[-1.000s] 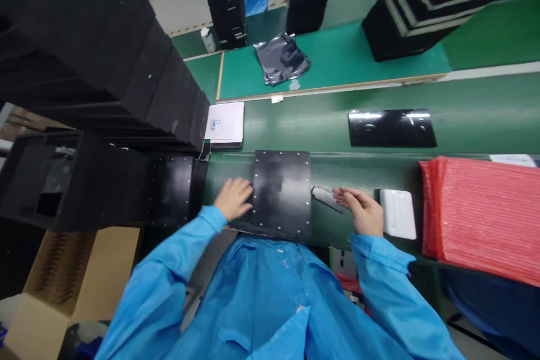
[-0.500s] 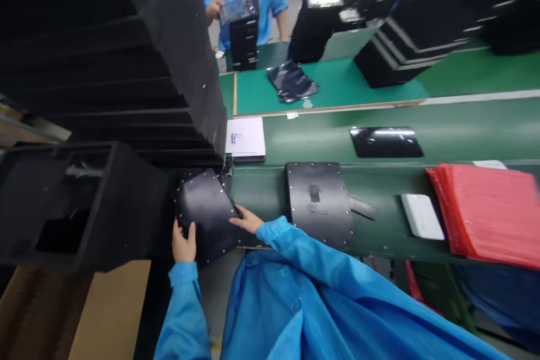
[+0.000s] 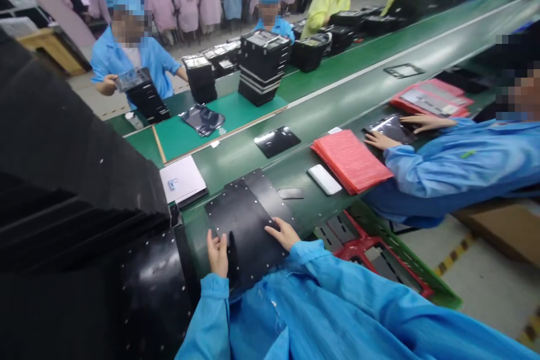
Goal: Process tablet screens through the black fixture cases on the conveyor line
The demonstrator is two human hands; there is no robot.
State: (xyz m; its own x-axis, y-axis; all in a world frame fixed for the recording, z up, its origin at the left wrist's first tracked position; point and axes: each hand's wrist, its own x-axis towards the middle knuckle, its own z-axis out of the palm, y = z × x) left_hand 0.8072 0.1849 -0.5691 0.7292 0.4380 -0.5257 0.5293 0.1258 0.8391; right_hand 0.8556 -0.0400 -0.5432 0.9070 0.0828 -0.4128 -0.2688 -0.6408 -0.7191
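I can't tell if your left hand grips the black sheet, and your right hand lies open on it, so a loose hold could let it slip along the green belt.

The black panel is edged with small white dots (evenly spaced, like stitching). The stack of sheets is red, the conveyor belt green, and the smock sleeve bright blue.

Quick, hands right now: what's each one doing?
Left hand: against the edge of the black panel, grip unclear.
Right hand: open, resting flat on the panel.
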